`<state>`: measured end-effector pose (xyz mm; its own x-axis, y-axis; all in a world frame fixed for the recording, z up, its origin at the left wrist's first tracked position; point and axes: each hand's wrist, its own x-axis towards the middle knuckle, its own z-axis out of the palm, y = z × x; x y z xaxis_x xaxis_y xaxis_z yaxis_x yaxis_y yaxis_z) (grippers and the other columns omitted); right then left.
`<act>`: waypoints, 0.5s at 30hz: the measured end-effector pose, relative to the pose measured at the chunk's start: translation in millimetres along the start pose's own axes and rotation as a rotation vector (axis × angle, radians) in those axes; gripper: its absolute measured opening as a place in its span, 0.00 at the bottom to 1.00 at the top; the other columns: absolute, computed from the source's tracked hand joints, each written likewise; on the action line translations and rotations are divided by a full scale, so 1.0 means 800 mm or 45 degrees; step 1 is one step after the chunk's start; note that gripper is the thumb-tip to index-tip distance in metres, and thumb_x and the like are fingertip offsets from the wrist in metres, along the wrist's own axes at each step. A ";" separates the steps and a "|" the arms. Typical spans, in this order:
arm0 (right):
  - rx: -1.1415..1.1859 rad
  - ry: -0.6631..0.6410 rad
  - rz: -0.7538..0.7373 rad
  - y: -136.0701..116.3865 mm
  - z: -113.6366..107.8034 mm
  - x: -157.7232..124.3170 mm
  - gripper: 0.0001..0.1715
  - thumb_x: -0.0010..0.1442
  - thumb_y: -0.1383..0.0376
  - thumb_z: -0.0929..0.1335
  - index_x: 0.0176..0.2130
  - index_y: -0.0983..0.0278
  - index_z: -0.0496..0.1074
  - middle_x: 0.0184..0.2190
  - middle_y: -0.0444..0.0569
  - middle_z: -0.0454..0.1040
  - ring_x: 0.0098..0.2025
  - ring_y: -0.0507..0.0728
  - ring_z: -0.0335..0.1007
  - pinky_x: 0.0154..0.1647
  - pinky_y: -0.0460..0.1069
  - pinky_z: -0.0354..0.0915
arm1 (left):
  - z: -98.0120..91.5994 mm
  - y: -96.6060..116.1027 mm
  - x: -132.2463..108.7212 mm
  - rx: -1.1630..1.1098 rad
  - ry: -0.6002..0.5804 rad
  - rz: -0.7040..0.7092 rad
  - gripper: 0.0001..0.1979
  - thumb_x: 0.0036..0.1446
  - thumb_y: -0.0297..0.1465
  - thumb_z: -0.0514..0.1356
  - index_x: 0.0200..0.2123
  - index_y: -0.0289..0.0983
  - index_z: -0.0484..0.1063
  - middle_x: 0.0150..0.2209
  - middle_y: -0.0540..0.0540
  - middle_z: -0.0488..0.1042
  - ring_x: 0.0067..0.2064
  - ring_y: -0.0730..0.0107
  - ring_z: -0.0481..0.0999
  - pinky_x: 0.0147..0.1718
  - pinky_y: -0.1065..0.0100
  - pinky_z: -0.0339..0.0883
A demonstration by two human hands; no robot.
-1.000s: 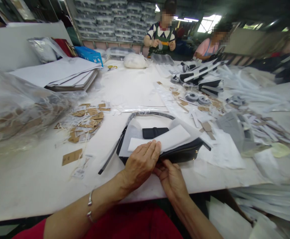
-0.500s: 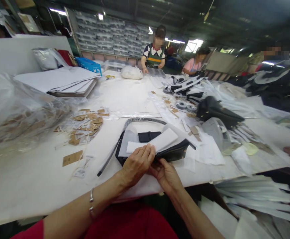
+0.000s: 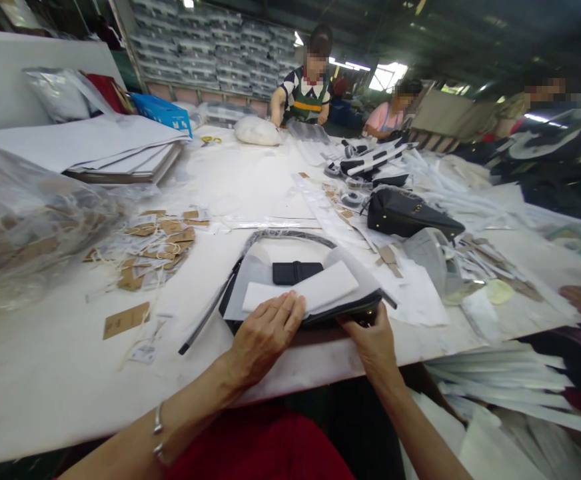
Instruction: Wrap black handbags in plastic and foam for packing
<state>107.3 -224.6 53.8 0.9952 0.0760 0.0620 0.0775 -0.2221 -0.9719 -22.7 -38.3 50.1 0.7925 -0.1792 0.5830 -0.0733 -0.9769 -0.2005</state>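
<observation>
A black handbag point(image 3: 330, 316) lies in front of me on the white table, with pale wrapping sheet and a folded white padding strip point(image 3: 328, 285) on top of it. A small black strapped piece point(image 3: 298, 272) rests on the sheet behind the strip. My left hand point(image 3: 269, 333) closes over the bag's near edge, its fingers together on the strip and its thumb hidden. At the bag's right end, my right hand point(image 3: 374, 340) grips the lower corner, its fingertips partly hidden. The plastic-wrapped handle point(image 3: 290, 235) arches behind the bag, and a loose strap end point(image 3: 203, 317) trails left.
Brown cardboard tags point(image 3: 165, 243) with strings lie to the left, beside a clear plastic bag point(image 3: 30, 220). Another black bag point(image 3: 410, 212) stands at right near paper sheets. White strips point(image 3: 510, 383) are piled below the table's right edge. Co-workers are across the table, including one person point(image 3: 303, 93).
My right hand has slid right along the bag's underside to its right corner. My left hand stays on the padding strip. The dark bag at right has moved left. The view has shifted slightly.
</observation>
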 end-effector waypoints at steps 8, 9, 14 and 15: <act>0.273 -0.117 0.331 0.016 -0.016 0.033 0.25 0.37 0.63 0.77 0.38 0.65 0.77 0.29 0.45 0.79 0.26 0.54 0.69 0.21 0.47 0.65 | 0.001 0.001 0.004 -0.005 0.029 -0.017 0.21 0.65 0.18 0.45 0.57 0.29 0.67 0.55 0.36 0.74 0.55 0.60 0.75 0.52 0.61 0.69; 0.296 -0.106 0.353 0.017 -0.016 0.035 0.25 0.36 0.63 0.77 0.38 0.65 0.77 0.28 0.44 0.78 0.25 0.54 0.68 0.17 0.45 0.62 | 0.001 0.001 0.004 -0.007 0.050 -0.013 0.21 0.65 0.19 0.45 0.57 0.29 0.68 0.55 0.37 0.74 0.54 0.60 0.75 0.52 0.61 0.68; 0.404 -0.174 0.415 0.016 -0.021 0.036 0.25 0.36 0.62 0.78 0.37 0.64 0.77 0.31 0.44 0.78 0.26 0.53 0.69 0.14 0.44 0.64 | 0.001 0.001 0.007 -0.030 0.094 -0.017 0.22 0.66 0.18 0.44 0.56 0.29 0.69 0.56 0.38 0.74 0.55 0.60 0.75 0.54 0.62 0.65; 0.435 -0.213 0.437 0.016 -0.026 0.036 0.25 0.36 0.61 0.79 0.37 0.65 0.77 0.31 0.44 0.77 0.27 0.53 0.69 0.15 0.44 0.66 | 0.001 0.001 0.006 -0.040 0.090 -0.025 0.22 0.66 0.17 0.44 0.56 0.30 0.69 0.56 0.38 0.74 0.56 0.60 0.74 0.55 0.61 0.64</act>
<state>137.8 -245.1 47.9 0.9345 0.2150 -0.2838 -0.3040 0.0672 -0.9503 -18.1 -39.9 52.3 0.7491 -0.1667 0.6411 -0.0783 -0.9833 -0.1642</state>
